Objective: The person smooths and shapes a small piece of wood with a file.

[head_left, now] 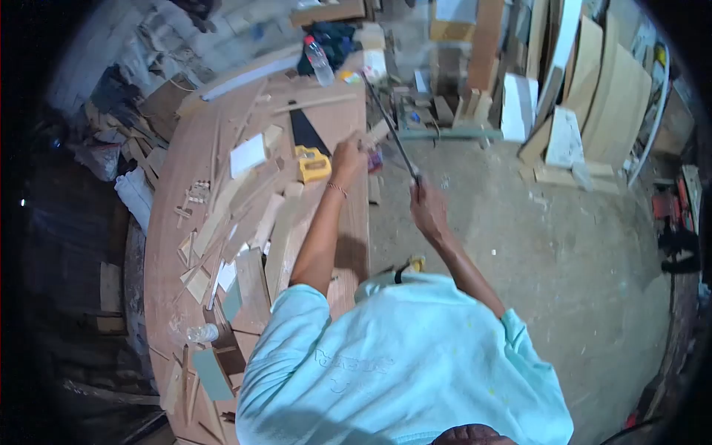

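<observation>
Closed tight, my right hand (426,204) has its grip around the handle end of a long thin dark tool (389,126), perhaps a slim saw or a metal rod; the view is too blurred to say which. From that grip the tool runs up and away to the left, its far tip above the far corner of the surface (170,245).

My left hand (347,157) lies to the left of the right one, fingers curled down on a small wooden piece (371,137) at the near edge of the surface. The tool's shaft passes just beside that piece, close to my left fingertips.

Just left of my left hand sits a yellow tool (314,165), and beyond it a dark triangular saw blade (304,130). Further left, well apart from both grips, lie loose wood offcuts (252,222) and a white block (247,156). Far past the left hand stands a plastic bottle (319,61). To the right of my right hand, boards (593,81) lean beyond the bare concrete floor (564,259).
</observation>
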`<act>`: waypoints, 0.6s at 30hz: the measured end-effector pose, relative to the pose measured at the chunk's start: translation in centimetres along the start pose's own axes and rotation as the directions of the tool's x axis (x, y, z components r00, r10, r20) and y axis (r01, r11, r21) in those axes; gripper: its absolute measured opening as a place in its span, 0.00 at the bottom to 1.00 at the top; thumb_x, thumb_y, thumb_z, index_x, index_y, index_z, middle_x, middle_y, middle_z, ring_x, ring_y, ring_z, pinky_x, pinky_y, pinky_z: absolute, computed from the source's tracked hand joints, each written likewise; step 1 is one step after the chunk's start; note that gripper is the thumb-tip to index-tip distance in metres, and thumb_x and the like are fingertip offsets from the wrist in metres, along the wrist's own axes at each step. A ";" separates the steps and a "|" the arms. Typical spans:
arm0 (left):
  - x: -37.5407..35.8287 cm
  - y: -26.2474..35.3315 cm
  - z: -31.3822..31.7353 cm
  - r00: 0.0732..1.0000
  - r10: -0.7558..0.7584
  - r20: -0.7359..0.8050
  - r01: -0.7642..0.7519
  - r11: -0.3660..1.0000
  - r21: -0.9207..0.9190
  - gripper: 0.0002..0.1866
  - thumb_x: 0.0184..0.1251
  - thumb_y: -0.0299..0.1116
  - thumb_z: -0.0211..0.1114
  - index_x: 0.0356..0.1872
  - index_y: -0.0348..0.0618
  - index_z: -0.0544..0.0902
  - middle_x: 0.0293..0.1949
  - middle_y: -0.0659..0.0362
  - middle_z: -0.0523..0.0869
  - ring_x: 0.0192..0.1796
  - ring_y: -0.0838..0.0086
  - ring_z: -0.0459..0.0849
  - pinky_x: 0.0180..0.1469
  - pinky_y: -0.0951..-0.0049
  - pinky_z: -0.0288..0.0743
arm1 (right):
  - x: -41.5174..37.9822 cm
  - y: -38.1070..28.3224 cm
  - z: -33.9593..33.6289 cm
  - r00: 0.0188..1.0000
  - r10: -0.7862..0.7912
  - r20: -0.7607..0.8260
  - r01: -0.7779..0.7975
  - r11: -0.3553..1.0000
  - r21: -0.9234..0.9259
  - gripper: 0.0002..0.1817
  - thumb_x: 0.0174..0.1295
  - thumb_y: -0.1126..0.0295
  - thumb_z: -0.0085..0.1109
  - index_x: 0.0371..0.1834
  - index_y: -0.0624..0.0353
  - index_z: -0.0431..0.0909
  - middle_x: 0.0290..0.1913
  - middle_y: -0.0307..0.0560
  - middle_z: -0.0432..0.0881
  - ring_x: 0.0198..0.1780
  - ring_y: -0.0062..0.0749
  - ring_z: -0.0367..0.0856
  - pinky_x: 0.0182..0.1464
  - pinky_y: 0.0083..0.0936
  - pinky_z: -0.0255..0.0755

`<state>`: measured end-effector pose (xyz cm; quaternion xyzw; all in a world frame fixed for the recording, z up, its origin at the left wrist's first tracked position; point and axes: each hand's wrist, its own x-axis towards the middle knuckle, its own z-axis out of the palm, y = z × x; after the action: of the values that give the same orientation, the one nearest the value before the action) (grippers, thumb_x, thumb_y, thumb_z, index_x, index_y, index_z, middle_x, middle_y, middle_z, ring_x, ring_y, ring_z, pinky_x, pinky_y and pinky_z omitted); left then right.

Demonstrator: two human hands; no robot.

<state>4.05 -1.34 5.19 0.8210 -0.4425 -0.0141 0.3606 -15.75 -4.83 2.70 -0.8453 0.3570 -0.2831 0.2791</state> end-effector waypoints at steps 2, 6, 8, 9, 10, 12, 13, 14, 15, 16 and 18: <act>-2.8 -2.3 2.4 0.992 -0.091 0.087 0.088 0.995 0.041 0.10 0.51 0.33 0.53 0.33 0.40 0.75 0.28 0.44 0.78 0.34 0.52 0.77 0.35 0.57 0.69 | -0.2 1.3 1.1 1.000 0.009 0.001 -0.009 1.000 -0.020 0.13 0.59 0.61 0.41 0.33 0.61 0.65 0.23 0.62 0.73 0.26 0.57 0.72 0.27 0.47 0.63; -4.9 -7.3 5.8 0.950 -0.108 0.294 0.050 0.979 0.196 0.13 0.53 0.38 0.50 0.31 0.39 0.75 0.28 0.46 0.78 0.34 0.53 0.77 0.36 0.59 0.69 | -1.6 2.1 1.0 0.994 0.078 0.070 -0.079 0.997 0.003 0.16 0.59 0.60 0.39 0.32 0.65 0.66 0.22 0.64 0.73 0.27 0.60 0.71 0.28 0.47 0.64; -4.8 -8.9 8.0 0.928 -0.097 0.359 0.010 0.971 0.239 0.13 0.55 0.40 0.49 0.33 0.41 0.75 0.31 0.47 0.79 0.37 0.55 0.77 0.38 0.56 0.68 | -2.7 4.0 2.6 0.986 0.092 0.136 -0.088 0.996 -0.035 0.16 0.59 0.61 0.39 0.31 0.65 0.67 0.22 0.64 0.73 0.27 0.60 0.72 0.29 0.47 0.64; -5.3 -8.9 8.4 0.930 -0.094 0.356 0.009 0.972 0.235 0.13 0.55 0.40 0.49 0.33 0.41 0.75 0.31 0.47 0.79 0.37 0.55 0.77 0.38 0.56 0.68 | -2.8 4.5 2.9 0.971 0.100 0.218 -0.088 0.994 -0.064 0.16 0.59 0.61 0.39 0.30 0.66 0.68 0.22 0.65 0.73 0.27 0.60 0.72 0.29 0.47 0.65; -5.8 -8.7 8.9 0.919 -0.121 0.376 0.016 0.962 0.272 0.13 0.56 0.39 0.49 0.34 0.43 0.75 0.33 0.47 0.78 0.40 0.55 0.76 0.41 0.56 0.66 | -2.7 4.7 3.1 0.971 0.098 0.216 -0.086 0.994 -0.067 0.16 0.59 0.61 0.39 0.30 0.66 0.68 0.22 0.65 0.73 0.27 0.60 0.72 0.29 0.47 0.65; -7.0 -8.5 9.6 0.900 -0.153 0.409 0.020 0.950 0.311 0.12 0.57 0.38 0.48 0.35 0.44 0.75 0.35 0.47 0.77 0.42 0.56 0.75 0.43 0.56 0.65 | -3.4 4.9 3.2 0.922 0.192 0.335 -0.177 0.981 -0.075 0.17 0.60 0.61 0.38 0.28 0.66 0.67 0.24 0.66 0.72 0.30 0.59 0.72 0.30 0.45 0.63; -7.3 -8.4 9.9 0.905 -0.151 0.397 0.008 0.941 0.338 0.12 0.57 0.37 0.48 0.36 0.44 0.75 0.37 0.48 0.76 0.44 0.56 0.73 0.44 0.57 0.64 | -3.7 4.9 3.2 0.921 0.199 0.336 -0.184 0.980 -0.076 0.17 0.60 0.61 0.38 0.28 0.66 0.67 0.24 0.66 0.72 0.30 0.59 0.72 0.30 0.45 0.63; -7.5 -8.3 10.0 0.912 -0.147 0.383 -0.004 0.930 0.367 0.11 0.57 0.36 0.47 0.36 0.45 0.74 0.38 0.49 0.75 0.46 0.56 0.71 0.46 0.57 0.62 | -3.8 4.9 3.1 0.918 0.180 0.353 -0.161 0.984 -0.083 0.17 0.59 0.61 0.38 0.28 0.67 0.68 0.24 0.66 0.72 0.30 0.59 0.72 0.31 0.45 0.64; -7.7 -8.2 10.1 0.911 -0.146 0.385 -0.006 0.930 0.366 0.11 0.57 0.36 0.47 0.36 0.45 0.74 0.38 0.49 0.75 0.46 0.56 0.71 0.46 0.57 0.62 | -3.8 4.7 3.0 0.916 0.158 0.369 -0.134 0.987 -0.090 0.17 0.59 0.62 0.39 0.28 0.67 0.68 0.24 0.66 0.73 0.30 0.60 0.72 0.31 0.45 0.64; -7.9 -8.2 10.1 0.920 -0.128 0.371 -0.013 0.935 0.354 0.10 0.57 0.35 0.47 0.36 0.45 0.74 0.39 0.50 0.73 0.46 0.56 0.70 0.47 0.59 0.62 | -3.8 4.9 3.4 0.916 0.160 0.367 -0.136 0.987 -0.090 0.17 0.59 0.62 0.39 0.28 0.67 0.68 0.24 0.66 0.73 0.30 0.60 0.72 0.31 0.45 0.64; -8.1 -8.8 10.8 0.926 -0.109 0.361 -0.021 0.941 0.339 0.10 0.57 0.33 0.47 0.37 0.46 0.74 0.39 0.51 0.72 0.47 0.57 0.69 0.48 0.60 0.61 | -3.9 5.3 4.5 0.891 0.243 0.383 -0.217 0.970 -0.111 0.17 0.58 0.62 0.39 0.29 0.67 0.69 0.25 0.66 0.73 0.30 0.59 0.72 0.32 0.46 0.64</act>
<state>1.76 1.40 -10.51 0.8624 -0.4802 -0.1027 0.1234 -17.41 -3.78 -5.05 -0.8453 0.4001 -0.0607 0.3489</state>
